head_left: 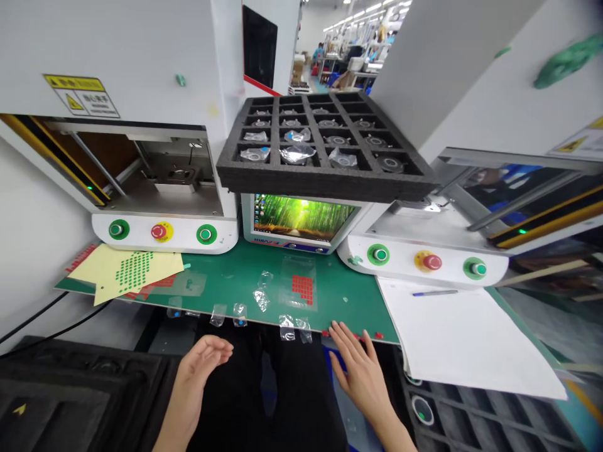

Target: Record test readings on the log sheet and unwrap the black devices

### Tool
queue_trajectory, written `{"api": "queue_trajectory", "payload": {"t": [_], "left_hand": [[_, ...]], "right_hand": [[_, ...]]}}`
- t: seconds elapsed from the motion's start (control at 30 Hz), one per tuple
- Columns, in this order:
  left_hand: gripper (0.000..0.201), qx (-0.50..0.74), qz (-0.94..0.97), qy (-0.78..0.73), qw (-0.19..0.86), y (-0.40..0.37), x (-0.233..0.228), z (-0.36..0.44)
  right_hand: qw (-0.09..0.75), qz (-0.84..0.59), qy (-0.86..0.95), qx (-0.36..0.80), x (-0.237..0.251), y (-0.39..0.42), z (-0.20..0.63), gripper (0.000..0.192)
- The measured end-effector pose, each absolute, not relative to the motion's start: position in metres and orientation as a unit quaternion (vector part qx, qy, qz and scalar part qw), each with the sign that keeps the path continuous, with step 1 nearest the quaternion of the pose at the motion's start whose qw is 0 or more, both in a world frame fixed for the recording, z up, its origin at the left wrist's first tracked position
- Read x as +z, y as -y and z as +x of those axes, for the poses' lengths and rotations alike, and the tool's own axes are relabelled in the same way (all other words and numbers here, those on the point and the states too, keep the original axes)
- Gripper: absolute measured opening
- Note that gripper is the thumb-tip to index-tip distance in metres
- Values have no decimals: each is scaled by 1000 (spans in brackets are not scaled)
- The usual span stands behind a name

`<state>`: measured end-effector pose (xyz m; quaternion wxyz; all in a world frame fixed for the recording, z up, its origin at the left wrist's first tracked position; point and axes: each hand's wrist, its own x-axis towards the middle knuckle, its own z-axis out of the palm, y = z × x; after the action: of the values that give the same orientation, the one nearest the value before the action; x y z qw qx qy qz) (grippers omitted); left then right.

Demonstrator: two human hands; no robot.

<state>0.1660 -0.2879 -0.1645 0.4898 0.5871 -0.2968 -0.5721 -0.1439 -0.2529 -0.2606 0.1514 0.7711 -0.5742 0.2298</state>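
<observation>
Below green mat (226, 282), forearms cut off, hands empty.

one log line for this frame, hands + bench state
left hand: open, empty, below mat edge | right hand: open, fingertips at green mat edge | foam tray: atop monitor
</observation>
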Motion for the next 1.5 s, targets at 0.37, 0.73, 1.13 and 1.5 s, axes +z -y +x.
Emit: {"api": "queue_trajectory", "payload": {"t": [0.37, 0.73, 1.13, 1.5], "left_hand": [[36, -597, 605, 518, 95, 271, -229, 168], [40, -558, 691, 452, -83, 261, -323, 135], [41, -583, 683, 431, -86, 263, -336, 137], [45, -609, 669, 415, -96, 267, -333, 137]], "right_hand": [[240, 790, 505, 251, -149, 390, -84, 17], [218, 786, 569, 104, -129, 458, -27, 28], [192, 775, 592, 111, -134, 472, -21, 33], [191, 773, 598, 90, -127, 474, -22, 29]]}}
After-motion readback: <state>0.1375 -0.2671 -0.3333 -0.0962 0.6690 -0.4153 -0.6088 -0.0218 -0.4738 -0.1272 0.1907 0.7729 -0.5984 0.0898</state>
